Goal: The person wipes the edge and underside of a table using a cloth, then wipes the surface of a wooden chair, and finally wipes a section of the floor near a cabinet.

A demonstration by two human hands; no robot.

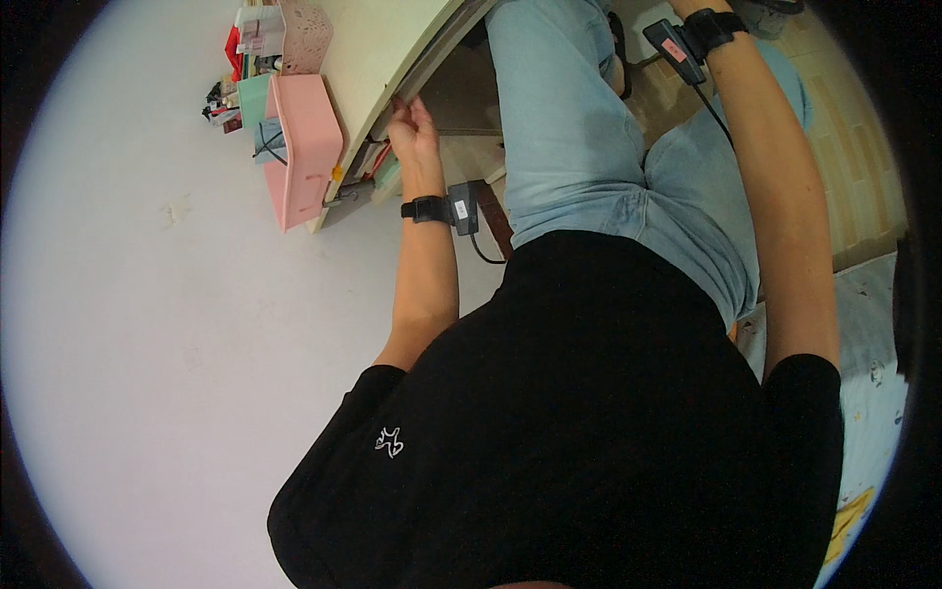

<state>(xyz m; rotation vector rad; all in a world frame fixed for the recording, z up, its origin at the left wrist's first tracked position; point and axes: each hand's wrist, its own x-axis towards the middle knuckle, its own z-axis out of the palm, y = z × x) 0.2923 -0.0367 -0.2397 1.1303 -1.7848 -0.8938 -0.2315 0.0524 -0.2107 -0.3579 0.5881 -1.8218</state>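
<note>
My left hand (pixel 413 127) reaches to the underside of a pale desk (pixel 372 55), palm turned up. Its fingertips are at the desk's front edge (pixel 441 55); whether they grip it is hidden. Beneath the desktop, near that hand, is an open space with papers or books (pixel 375 162). Of my right hand (pixel 688 6), only the part by the wrist shows at the top edge of the view; its fingers are out of sight. Each wrist wears a black strap with a small cabled device, the left device (pixel 463 209) and the right device (pixel 673 51).
On the desk stand a pink plastic bin (pixel 313 147), a green container (pixel 254 99) and a pink perforated basket (pixel 305 37). A white wall (pixel 184 331) runs along the left. Tiled floor (pixel 846 147) and a patterned bed sheet (pixel 872 316) lie to the right.
</note>
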